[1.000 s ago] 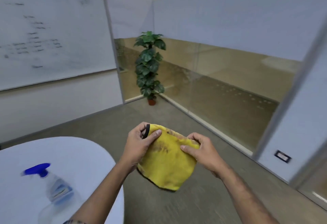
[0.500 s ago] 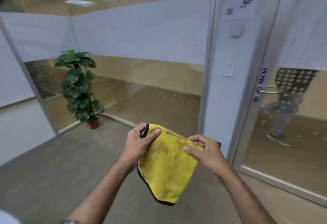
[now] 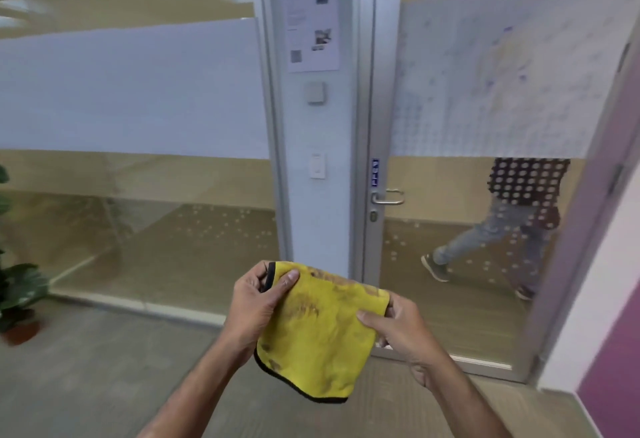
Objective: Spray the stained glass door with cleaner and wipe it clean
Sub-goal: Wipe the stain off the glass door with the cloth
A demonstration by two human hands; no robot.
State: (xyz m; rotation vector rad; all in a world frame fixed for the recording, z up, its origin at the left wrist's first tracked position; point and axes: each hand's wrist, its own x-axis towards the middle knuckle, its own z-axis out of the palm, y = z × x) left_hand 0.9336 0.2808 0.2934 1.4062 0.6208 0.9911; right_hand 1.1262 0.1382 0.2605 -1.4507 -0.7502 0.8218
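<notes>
Closer now, the glass door point(image 3: 460, 195) — both hands pinch the yellow cloth point(image 3: 318, 337), left hand point(image 3: 258, 302), right hand point(image 3: 403, 328).

Materials and finishes, doorway view

Cloth point(image 3: 318, 337): yellow plush fabric, matt and nappy, brown-smudged, bound in black edging. Glass door point(image 3: 460, 264): clear glossy pane below, frosted dotted band above (smeared with faint marks). Door frame point(image 3: 369, 126): brushed, satin-grey metal. Handle point(image 3: 389, 197): polished metal. Notice point(image 3: 311, 24): matt white paper. Wall switch point(image 3: 317, 166): smooth white plastic. Floor point(image 3: 86, 368): grey, matt, lightly textured.
</notes>
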